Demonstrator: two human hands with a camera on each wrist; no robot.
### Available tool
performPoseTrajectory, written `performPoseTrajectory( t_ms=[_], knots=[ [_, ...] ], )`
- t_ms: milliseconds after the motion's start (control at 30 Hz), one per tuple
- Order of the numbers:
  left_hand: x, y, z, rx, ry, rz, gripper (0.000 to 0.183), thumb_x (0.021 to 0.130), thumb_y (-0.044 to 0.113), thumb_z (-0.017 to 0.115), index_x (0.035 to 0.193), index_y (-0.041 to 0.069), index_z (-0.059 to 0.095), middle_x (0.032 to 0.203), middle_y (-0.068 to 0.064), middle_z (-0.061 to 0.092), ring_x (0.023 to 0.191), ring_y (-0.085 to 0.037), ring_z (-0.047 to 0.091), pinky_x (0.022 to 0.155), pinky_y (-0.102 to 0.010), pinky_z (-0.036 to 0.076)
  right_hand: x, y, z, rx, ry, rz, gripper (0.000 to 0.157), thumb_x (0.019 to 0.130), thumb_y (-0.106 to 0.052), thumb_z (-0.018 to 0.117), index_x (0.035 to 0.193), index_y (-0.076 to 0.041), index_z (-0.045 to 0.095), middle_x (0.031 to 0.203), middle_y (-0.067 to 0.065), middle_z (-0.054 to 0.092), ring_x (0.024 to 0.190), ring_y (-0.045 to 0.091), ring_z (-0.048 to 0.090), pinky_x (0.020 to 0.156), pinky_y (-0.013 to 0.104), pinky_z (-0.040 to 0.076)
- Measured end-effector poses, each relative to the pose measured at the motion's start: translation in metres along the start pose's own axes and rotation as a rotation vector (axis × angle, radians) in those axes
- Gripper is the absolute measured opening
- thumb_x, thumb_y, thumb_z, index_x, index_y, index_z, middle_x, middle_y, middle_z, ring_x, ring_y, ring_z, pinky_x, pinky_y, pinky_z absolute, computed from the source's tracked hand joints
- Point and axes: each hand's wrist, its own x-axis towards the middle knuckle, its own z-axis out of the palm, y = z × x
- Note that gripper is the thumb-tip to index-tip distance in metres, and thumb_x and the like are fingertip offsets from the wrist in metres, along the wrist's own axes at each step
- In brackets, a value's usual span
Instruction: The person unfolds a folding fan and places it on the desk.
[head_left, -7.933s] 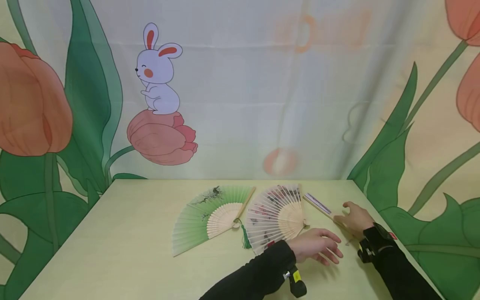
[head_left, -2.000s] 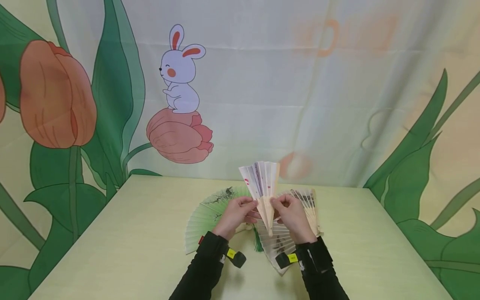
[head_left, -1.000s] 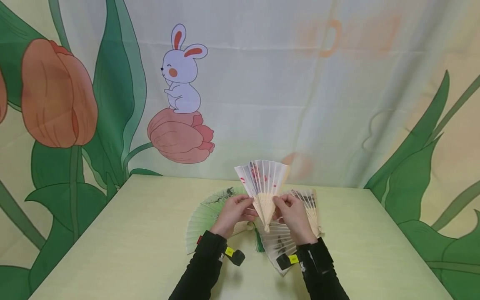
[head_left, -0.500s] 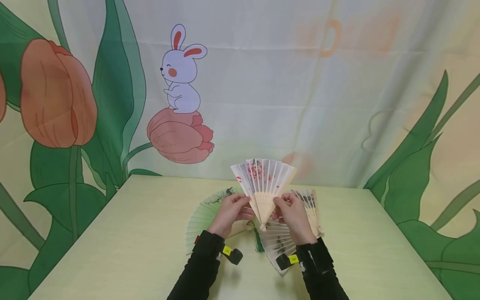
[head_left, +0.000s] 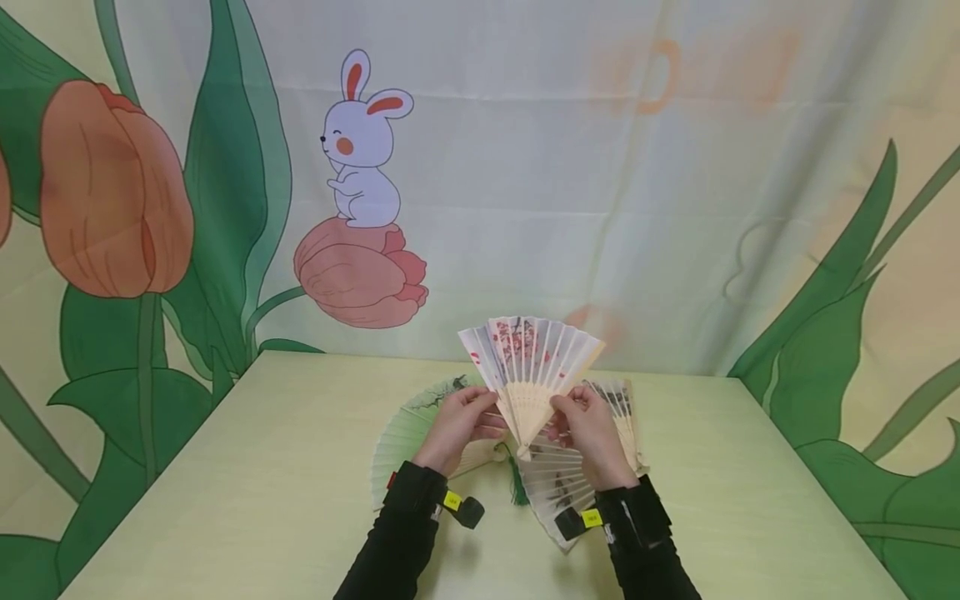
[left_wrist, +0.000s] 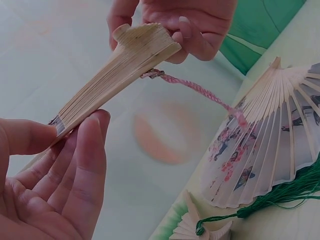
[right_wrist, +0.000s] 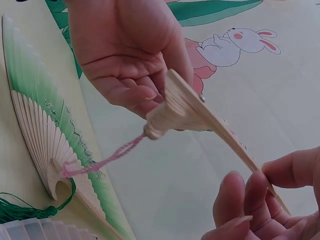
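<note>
Above the table, both hands hold up a pale folding fan (head_left: 536, 350) with red blossoms, spread partway. My left hand (head_left: 453, 425) pinches its left outer rib between thumb and fingers. On the other side, the thumb and fingers of my right hand (head_left: 596, 433) pinch the right outer rib. Bare wooden ribs meet at the fan's pivot end, lowest in the head view. From that end hangs a pink cord (left_wrist: 200, 92), seen in both wrist views.
A spread green folding fan (head_left: 405, 442) lies on the table (head_left: 247, 483), behind the left hand. Beside it lies a spread white fan (head_left: 555, 479) with dark and pink print, partly hidden by the right hand. A green tassel (head_left: 517, 482) lies between them. A printed curtain (head_left: 510, 192) stands behind.
Earlier the right hand reached for a folded fan at the table's right. Since then the fan came up to the middle between both hands, and its leaf has spread wider step by step.
</note>
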Motion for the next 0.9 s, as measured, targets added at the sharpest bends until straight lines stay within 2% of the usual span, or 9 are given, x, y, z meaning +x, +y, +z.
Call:
performPoseTrajectory(
  t_ms=[267, 633, 900],
  knots=[
    [0.0016, 0.0005, -0.0022, -0.023, 0.017, 0.002, 0.031, 0.101, 0.02, 0.057, 0.117, -0.006, 0.059, 0.09, -0.01, 0.068, 0.075, -0.015, 0.068, 0.069, -0.028, 0.058, 0.0016, 0.0006, -0.0021, 0.033, -0.006, -0.007, 0.014, 0.099, -0.014, 0.052, 0.107, -0.003, 0.051, 0.075, 0.009, 0.058, 0.058, 0.017, 0.057, 0.049, 0.024, 0.039],
    [0.0, 0.0012, -0.0059, -0.03, 0.017, 0.005, 0.032, 0.101, 0.02, 0.056, 0.12, -0.006, 0.058, 0.09, -0.01, 0.068, 0.075, -0.015, 0.068, 0.069, -0.026, 0.057, 0.002, 0.0027, -0.0057, 0.05, -0.01, -0.007, 0.025, 0.098, -0.014, 0.052, 0.121, -0.006, 0.055, 0.076, 0.006, 0.055, 0.059, 0.018, 0.058, 0.049, 0.024, 0.039],
    [0.0008, 0.0022, -0.0069, -0.038, 0.023, 0.003, 0.032, 0.102, 0.02, 0.054, 0.12, -0.006, 0.058, 0.09, -0.009, 0.068, 0.075, -0.016, 0.068, 0.068, -0.026, 0.057, 0.0016, 0.0015, -0.008, 0.055, -0.003, -0.003, 0.024, 0.098, -0.015, 0.053, 0.12, -0.005, 0.054, 0.076, 0.006, 0.054, 0.06, 0.019, 0.059, 0.051, 0.025, 0.041]
  ],
)
